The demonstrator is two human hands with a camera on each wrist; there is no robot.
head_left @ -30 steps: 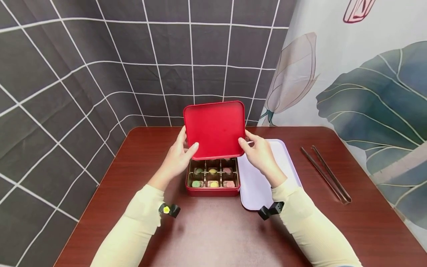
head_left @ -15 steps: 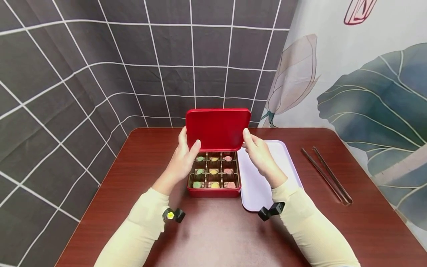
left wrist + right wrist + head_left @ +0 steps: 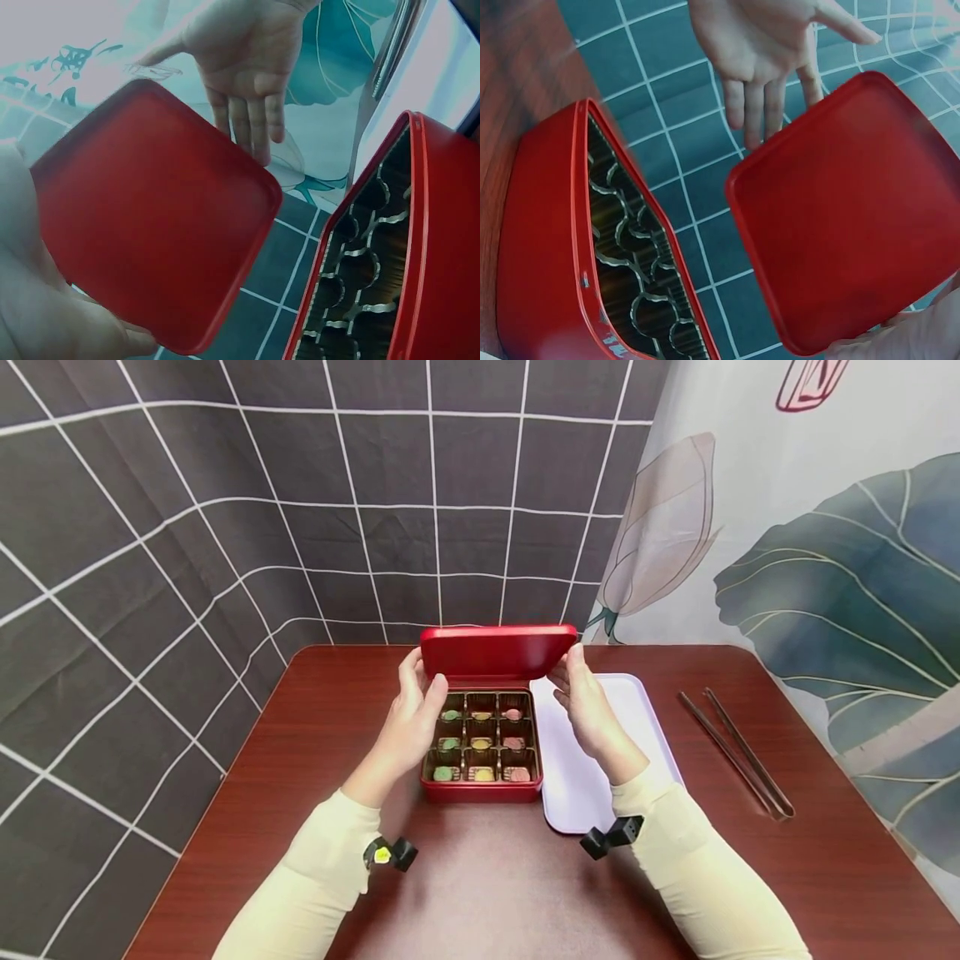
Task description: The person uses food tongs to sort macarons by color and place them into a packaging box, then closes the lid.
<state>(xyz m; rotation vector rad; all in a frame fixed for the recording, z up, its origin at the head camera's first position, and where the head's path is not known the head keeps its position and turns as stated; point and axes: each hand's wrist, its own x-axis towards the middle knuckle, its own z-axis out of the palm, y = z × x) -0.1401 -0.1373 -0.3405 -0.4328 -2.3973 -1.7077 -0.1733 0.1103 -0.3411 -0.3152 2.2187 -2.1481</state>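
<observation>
A red rectangular lid [image 3: 495, 656], smooth inside, stands tilted up behind the red tin [image 3: 480, 792]. Straight fingers of my left hand [image 3: 405, 727] support its left edge, thumb sticking out. On the other side my right hand [image 3: 594, 722] has its straight fingers at the lid's edge, with the thumb apart, as the left wrist view shows. In both wrist views a gap separates the lid [image 3: 847, 217] from the tin [image 3: 536, 240]. Inside the tin is a gold divided insert with small green, yellow and pink pieces, one in each compartment; their kind is too small to make out.
A pale lavender tray [image 3: 577, 793] lies against the tin's right side, partly under my right forearm. Farther right are metal tongs [image 3: 738, 752] on the brown table [image 3: 847, 877]. Dark grid cloth [image 3: 382, 460] hangs behind the table, with a leaf-patterned cloth [image 3: 847, 585] at right.
The lid has come down and tilted back, uncovering the tin's rear compartments. My thumbs have moved off its inner face, and the right hand has opened out along the edge.
</observation>
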